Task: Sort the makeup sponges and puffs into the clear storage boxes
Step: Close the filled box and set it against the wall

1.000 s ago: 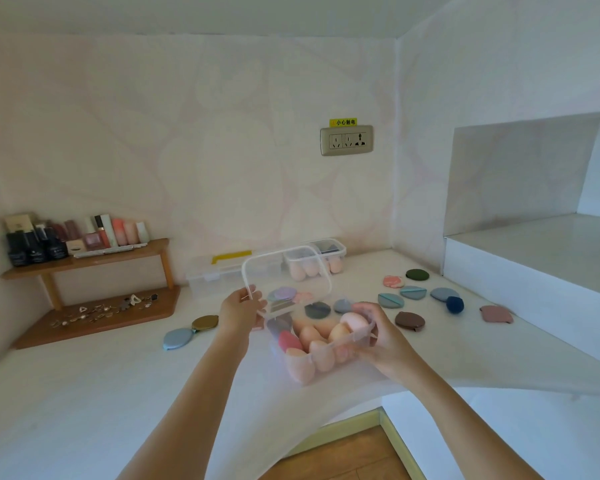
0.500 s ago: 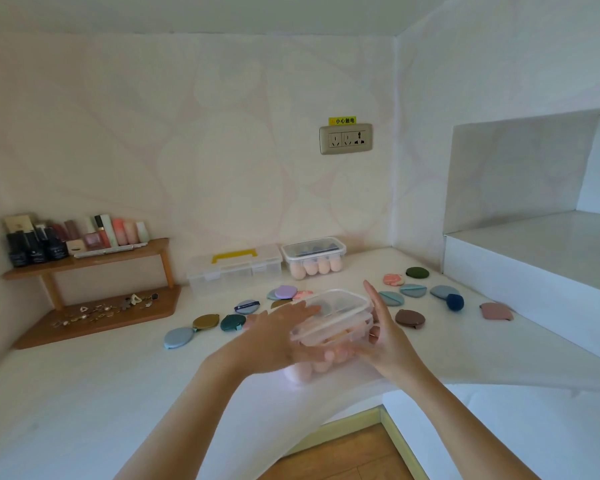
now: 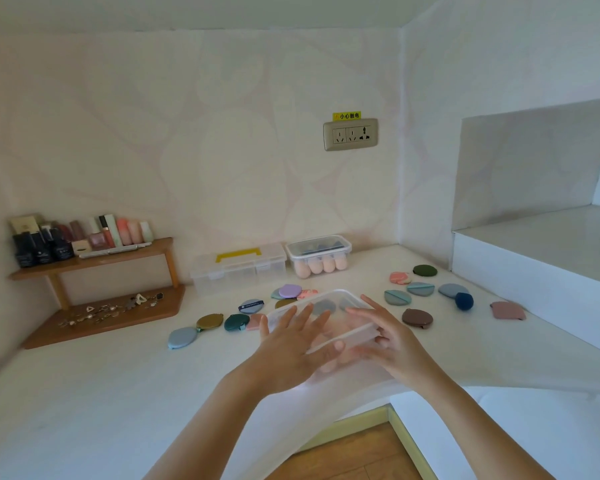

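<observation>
A clear storage box full of pink egg-shaped sponges stands near the counter's front edge, its clear lid lying on top. My left hand lies flat on the lid with straight fingers. My right hand presses the lid's right side, fingers straight. Flat puffs in several colours lie around: a blue-grey puff, an olive puff, a dark green puff, a brown puff and a navy round sponge.
At the back wall stand a closed clear box of pink sponges and a clear case with a yellow handle. A wooden shelf at the left carries cosmetics bottles, with trinkets below. A raised white ledge borders the right side.
One second ago my left hand held the lid up, open above the box. The lid has since come down onto the box, and both hands now press on it.
</observation>
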`<state>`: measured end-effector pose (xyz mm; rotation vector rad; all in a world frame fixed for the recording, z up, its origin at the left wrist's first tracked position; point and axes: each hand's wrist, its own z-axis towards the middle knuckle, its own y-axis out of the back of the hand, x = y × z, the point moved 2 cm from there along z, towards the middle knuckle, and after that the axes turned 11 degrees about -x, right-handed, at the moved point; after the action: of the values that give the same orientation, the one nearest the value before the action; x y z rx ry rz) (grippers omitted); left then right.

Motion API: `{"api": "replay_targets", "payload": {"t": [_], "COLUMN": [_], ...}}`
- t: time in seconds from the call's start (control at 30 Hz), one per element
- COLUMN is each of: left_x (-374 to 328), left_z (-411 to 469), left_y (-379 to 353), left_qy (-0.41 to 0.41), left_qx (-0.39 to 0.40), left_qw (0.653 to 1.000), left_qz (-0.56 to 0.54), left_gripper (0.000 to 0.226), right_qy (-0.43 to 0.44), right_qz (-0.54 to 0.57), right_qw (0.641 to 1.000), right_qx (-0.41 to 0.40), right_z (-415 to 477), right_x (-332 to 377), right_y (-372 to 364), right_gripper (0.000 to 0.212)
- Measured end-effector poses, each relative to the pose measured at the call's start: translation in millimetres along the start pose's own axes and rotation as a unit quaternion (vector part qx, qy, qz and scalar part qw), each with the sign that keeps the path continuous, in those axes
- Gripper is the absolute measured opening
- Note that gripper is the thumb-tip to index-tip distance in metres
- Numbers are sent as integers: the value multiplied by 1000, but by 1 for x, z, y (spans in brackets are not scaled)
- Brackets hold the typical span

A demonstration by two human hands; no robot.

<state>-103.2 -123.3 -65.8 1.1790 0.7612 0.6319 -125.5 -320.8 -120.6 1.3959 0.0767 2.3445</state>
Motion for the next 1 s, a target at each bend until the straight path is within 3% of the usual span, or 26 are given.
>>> {"api": "replay_targets", "payload": {"t": [0.27, 0.37, 0.5, 0.7, 0.87, 1.0], "left_x": [2, -1, -9, -15, -12, -16], "left_z": [1, 0, -5, -8, -19, -12], "left_y": [-3, -1, -3, -4, -5, 15], "left_qy": [-20, -14, 0, 9, -19, -78], "left_qx": [-22, -28, -41, -63, -157, -289], "left_qw": [999, 998, 997, 996, 987, 953], "left_qz": [46, 51, 58, 57, 10, -44], "left_gripper": [77, 74, 68, 69, 63, 60], "right_qy": [-30, -11, 23, 29, 22, 20], "right_qz": [45, 25, -7, 17, 42, 69], "right_qw": [997, 999, 999, 999, 999, 997], "right_qx": [53, 21, -26, -26, 16, 14], "right_z": [1, 2, 1, -1, -3, 15], "right_x": [1, -3, -2, -2, 6, 33], "right_y": [5, 6, 6, 7, 16, 39], "right_gripper": [60, 51, 59, 58, 53, 44]}}
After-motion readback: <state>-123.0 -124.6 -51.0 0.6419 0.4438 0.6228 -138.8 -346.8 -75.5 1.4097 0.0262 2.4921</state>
